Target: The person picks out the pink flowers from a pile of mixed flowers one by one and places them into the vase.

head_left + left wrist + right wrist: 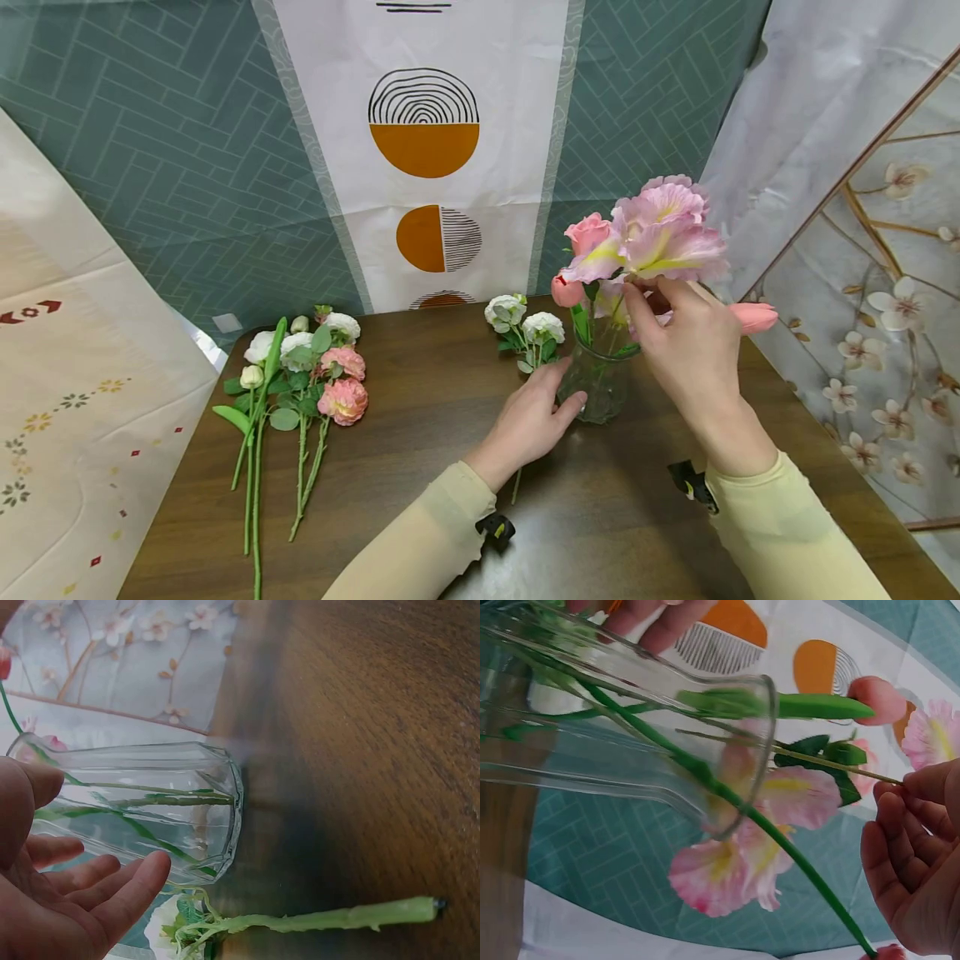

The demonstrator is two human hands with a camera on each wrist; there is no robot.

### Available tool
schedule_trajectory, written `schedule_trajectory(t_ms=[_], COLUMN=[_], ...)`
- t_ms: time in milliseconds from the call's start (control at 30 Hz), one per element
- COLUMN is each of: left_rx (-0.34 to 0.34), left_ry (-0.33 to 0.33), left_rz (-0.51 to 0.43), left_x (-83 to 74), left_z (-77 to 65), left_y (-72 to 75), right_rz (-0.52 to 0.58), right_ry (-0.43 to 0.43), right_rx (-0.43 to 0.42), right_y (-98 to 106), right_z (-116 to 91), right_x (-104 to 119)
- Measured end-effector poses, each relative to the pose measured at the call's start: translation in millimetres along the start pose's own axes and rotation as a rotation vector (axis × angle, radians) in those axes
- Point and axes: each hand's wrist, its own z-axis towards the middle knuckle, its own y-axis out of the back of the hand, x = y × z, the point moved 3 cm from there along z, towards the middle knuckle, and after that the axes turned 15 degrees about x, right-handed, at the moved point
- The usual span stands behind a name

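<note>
My right hand [693, 354] pinches the thin stem [840, 766] of a large lilac-pink artificial flower [667, 229] with yellow streaks. The stem's lower end reaches inside the mouth of a clear glass vase [596, 387]. Also standing in the vase are a pink rose [588, 233], pink tulips [567, 290] and another lilac-pink flower [799, 799]. Beside the vase, my left hand [528, 417] has its fingers loosely extended around the glass. In the left wrist view, that hand [82, 892] lies close to the vase [150, 795]; whether it touches the glass, I cannot tell.
A stem with white blooms [543, 327] lies on the brown wooden table [420, 450], just left of the vase. Farther left lie several white flowers [297, 350], pink flowers [343, 400] and green stems [257, 500]. Patterned fabric [187, 150] hangs behind the table.
</note>
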Motion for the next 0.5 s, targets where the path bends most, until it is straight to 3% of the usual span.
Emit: schedule_trajectory(t_ms=[500], left_rx=[0.011], left_ry=[-0.002], left_rz=[0.006], left_x=[-3.2], left_z=[-1.5], left_y=[1.4], right_rz=[-0.073], right_ry=[-0.016], right_rx=[0.028], right_y=[-23.3], right_z=[-17.8], right_x=[-6.5])
